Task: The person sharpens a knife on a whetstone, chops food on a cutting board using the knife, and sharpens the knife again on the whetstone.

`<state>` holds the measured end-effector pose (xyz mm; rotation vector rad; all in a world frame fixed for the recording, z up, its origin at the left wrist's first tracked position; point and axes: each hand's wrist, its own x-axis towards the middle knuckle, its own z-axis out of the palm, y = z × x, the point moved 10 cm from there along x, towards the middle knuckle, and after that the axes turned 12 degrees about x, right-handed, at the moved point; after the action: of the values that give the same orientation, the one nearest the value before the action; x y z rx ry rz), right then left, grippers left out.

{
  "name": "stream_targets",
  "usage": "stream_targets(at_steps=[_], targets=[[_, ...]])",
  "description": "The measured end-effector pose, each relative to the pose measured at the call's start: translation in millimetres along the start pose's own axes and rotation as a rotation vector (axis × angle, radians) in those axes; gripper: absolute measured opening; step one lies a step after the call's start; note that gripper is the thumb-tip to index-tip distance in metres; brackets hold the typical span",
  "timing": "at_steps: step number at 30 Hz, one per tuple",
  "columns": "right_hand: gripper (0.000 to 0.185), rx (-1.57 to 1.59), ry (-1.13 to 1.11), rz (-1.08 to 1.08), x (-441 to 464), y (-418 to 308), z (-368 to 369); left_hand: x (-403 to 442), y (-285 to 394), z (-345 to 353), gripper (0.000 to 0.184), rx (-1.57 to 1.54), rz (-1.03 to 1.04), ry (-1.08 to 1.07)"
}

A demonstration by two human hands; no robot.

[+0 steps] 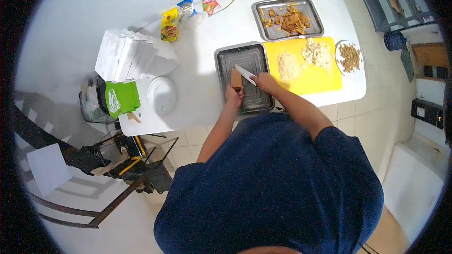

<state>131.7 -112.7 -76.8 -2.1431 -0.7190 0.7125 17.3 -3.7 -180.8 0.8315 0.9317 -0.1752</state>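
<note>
A brown rectangular block is in my left hand, whose fingers are closed around its near end. My right hand grips the handle of a knife; its pale blade lies beside the block's upper right side, and I cannot tell whether they touch. Both hands are over a dark metal tray at the table's near edge. To its right, a yellow cutting board bears two heaps of chopped pale food. Behind the board stands a metal tray with browned food pieces.
A white plate with brown strips is at the table's right. White boxes, a round white dish and a green bag are at the left. Yellow, blue and red packets lie along the back.
</note>
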Motion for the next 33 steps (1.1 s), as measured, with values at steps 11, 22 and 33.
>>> stream_targets(at_steps=[11, 22, 33], targets=[[0.057, -0.092, -0.062, -0.040, 34, 27, 37, -2, -3, -7, 0.039, 0.056, -0.036, 0.059], [0.047, -0.157, -0.153, -0.012, 14, 6, 38, -3, -2, 0, 0.032, -0.028, -0.039, 0.059], [0.034, -0.189, -0.158, -0.028, 12, 16, 44, 1, -1, -7, 0.036, -0.028, -0.045, 0.097]])
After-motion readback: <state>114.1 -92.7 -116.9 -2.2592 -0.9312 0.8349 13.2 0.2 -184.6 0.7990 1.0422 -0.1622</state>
